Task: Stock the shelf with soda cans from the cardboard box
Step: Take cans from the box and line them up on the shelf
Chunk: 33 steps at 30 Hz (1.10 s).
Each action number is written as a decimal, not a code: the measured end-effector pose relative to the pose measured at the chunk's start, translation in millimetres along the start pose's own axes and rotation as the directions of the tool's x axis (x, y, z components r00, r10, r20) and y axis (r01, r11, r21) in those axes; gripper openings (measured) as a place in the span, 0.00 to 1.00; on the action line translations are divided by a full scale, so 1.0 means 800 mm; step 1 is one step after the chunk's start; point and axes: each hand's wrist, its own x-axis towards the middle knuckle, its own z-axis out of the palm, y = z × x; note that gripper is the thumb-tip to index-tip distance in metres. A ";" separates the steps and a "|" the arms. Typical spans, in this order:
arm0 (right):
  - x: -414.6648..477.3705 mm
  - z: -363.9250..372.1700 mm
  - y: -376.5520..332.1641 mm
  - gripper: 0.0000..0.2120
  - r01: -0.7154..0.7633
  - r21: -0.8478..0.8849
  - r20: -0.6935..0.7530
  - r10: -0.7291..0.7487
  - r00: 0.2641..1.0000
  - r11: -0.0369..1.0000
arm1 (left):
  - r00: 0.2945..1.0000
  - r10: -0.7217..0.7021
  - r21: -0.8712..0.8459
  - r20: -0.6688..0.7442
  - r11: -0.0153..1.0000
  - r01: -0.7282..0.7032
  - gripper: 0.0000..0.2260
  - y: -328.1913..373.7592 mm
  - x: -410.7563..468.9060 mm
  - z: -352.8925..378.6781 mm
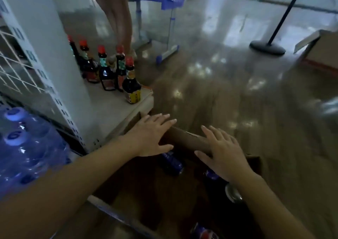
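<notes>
I judge this the reaching step: my left hand [153, 136] and right hand [225, 154], fingers [162, 124] straight and holding nothing, are over the cardboard box [188, 138] flap. Blue soda cans [172, 162] lie inside; next I must go down and grip one.

Left hand [151, 137] and right hand [224, 152] bare, slim fingers with plain nails, both forearms bare from wrist to the lower edge of view, outlines slightly softened by motion blur

Shelf base [117, 107] carries dark sauce bottles [109, 70] (red caps, clustered); cardboard box [186, 140] sits on the glossy floor [219, 74] beside it.
</notes>
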 end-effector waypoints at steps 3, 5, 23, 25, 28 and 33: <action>0.007 0.046 0.020 0.35 -0.006 0.040 0.064 0.004 0.998 0.999 | 0.995 -0.001 -0.018 0.101 1.000 0.003 0.36 0.006 0.025 0.051; 0.012 0.069 0.032 0.35 -0.014 0.070 0.087 0.007 0.996 0.997 | 0.990 -0.018 -0.020 0.142 1.000 0.021 0.36 0.008 0.040 0.080; -0.016 0.158 0.102 0.27 -0.345 -0.120 0.466 0.360 0.808 0.931 | 0.911 0.120 0.106 0.395 0.979 -0.174 0.36 0.026 0.134 0.208; -0.015 0.164 0.107 0.26 -0.330 -0.159 0.489 0.364 0.793 0.931 | 0.912 0.118 0.149 0.392 0.971 -0.189 0.34 0.025 0.139 0.211; -0.013 0.168 0.112 0.28 -0.309 -0.191 0.524 0.363 0.771 0.932 | 0.917 0.103 0.215 0.385 0.957 -0.197 0.31 0.027 0.140 0.213; -0.011 0.169 0.113 0.30 -0.330 -0.134 0.521 0.350 0.779 0.934 | 0.921 0.087 0.230 0.379 0.955 -0.185 0.33 0.028 0.136 0.220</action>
